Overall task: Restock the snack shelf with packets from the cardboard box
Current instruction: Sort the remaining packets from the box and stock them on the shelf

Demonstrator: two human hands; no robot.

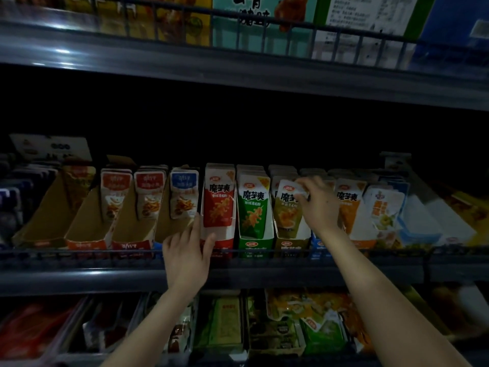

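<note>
The middle shelf (238,274) carries a row of open cardboard display boxes full of upright snack packets. My right hand (316,205) pinches the top of an olive-yellow packet (287,210) standing at the front of its olive box (292,243). My left hand (189,254) rests against the lower left side of the red box (222,239), thumb on its front, with a red packet (218,205) upright inside. A green box (255,243) with green packets stands between the two.
Left of the red box stand half-empty brown cardboard trays (87,234) with red and blue packets at their backs. Orange and white packets fill the boxes to the right. A wire rail (105,251) runs along the shelf front. More snacks sit on the shelves above and below.
</note>
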